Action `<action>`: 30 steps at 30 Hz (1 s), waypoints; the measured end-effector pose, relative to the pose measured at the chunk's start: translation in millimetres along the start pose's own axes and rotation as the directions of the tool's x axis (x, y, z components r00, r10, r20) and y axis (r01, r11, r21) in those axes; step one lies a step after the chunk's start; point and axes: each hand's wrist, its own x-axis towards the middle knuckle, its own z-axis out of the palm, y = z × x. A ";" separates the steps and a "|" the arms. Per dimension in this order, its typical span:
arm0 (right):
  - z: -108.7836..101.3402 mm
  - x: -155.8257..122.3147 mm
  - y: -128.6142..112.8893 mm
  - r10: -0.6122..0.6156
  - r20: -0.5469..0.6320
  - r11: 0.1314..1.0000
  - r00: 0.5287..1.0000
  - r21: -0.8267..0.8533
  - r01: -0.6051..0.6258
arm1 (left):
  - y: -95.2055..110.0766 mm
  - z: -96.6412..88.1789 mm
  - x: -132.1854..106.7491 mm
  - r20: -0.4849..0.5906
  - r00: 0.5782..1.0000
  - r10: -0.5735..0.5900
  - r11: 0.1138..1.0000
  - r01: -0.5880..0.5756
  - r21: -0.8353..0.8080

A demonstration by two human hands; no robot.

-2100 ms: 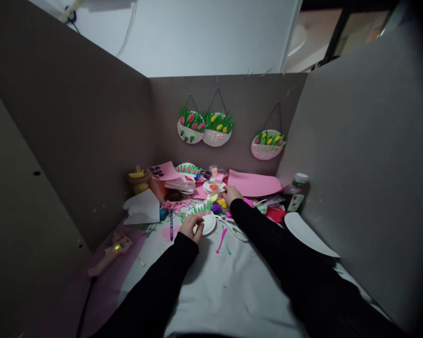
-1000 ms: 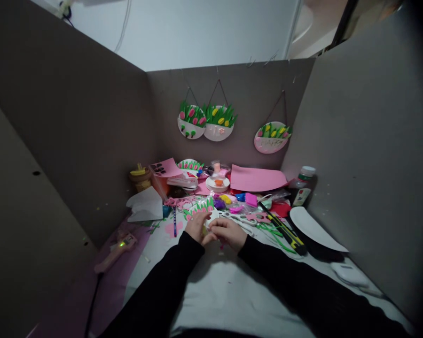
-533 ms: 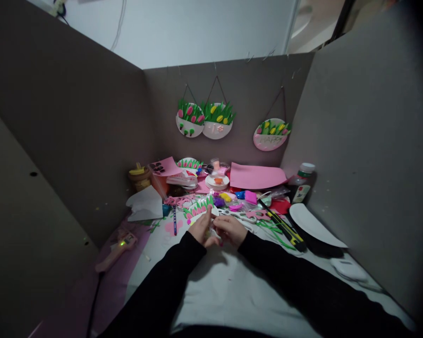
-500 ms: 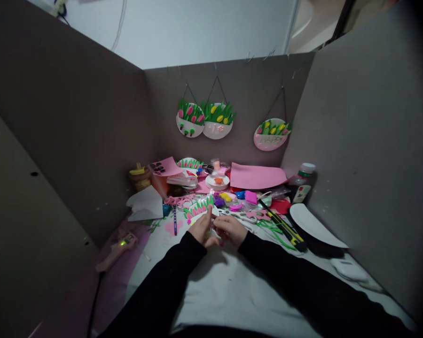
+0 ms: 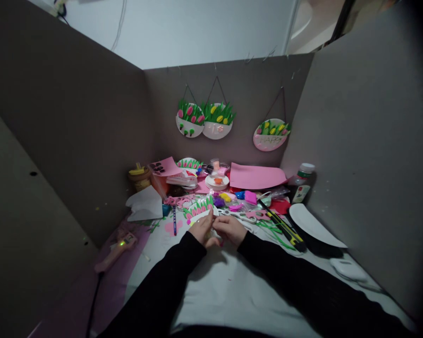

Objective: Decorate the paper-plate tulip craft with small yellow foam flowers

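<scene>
My left hand (image 5: 202, 231) and my right hand (image 5: 231, 229) meet over the middle of the cloth-covered table. The right fingers are pinched together against the left hand's fingers. Whatever lies between them is too small or too hidden to make out. Right behind the hands lies a paper-plate craft (image 5: 199, 211) with green leaves and pink tulips, its near part covered by my left hand. White-handled scissors (image 5: 245, 218) rest just beyond my right hand. Left of the plate craft are a striped pencil (image 5: 175, 220) and a pink paper cutout (image 5: 168, 228).
A yellow-black utility knife (image 5: 285, 230) and green paper strips (image 5: 273, 231) lie at right, near a white half plate (image 5: 313, 225) and a bottle (image 5: 302, 183). A pink glue gun (image 5: 114, 253) lies at left. Finished plates (image 5: 216, 129) hang on the grey back panel (image 5: 243, 94).
Both hands stay together in almost the same place. Only the fingers have shifted slightly, the left fingertips a little lower.
</scene>
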 end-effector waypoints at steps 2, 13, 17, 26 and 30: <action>0.4 -0.5 -0.9 -0.001 -0.004 1.000 1.000 0.000 0.001 | -1.8 1.2 -0.4 -0.005 1.000 0.014 1.000 -0.014 -0.004; -1.6 -1.2 -0.4 0.027 -0.004 0.999 1.000 -0.021 -0.027 | -4.1 2.7 0.9 -0.001 1.000 0.008 1.000 -0.008 -0.023; -2.0 -1.0 0.3 0.021 0.006 0.999 1.000 -0.030 -0.021 | -2.2 0.7 1.2 0.009 1.000 0.017 0.999 -0.016 -0.041; -0.3 -7.0 -9.6 -0.010 0.026 0.960 1.000 -0.278 0.017 | 8.7 -4.8 0.8 -0.018 1.000 -0.005 0.991 0.007 0.135; 2.3 -15.0 -26.0 -0.381 -0.087 0.835 0.921 -0.459 0.302 | 27.3 -20.4 3.9 -0.363 0.928 -0.083 0.989 0.122 0.086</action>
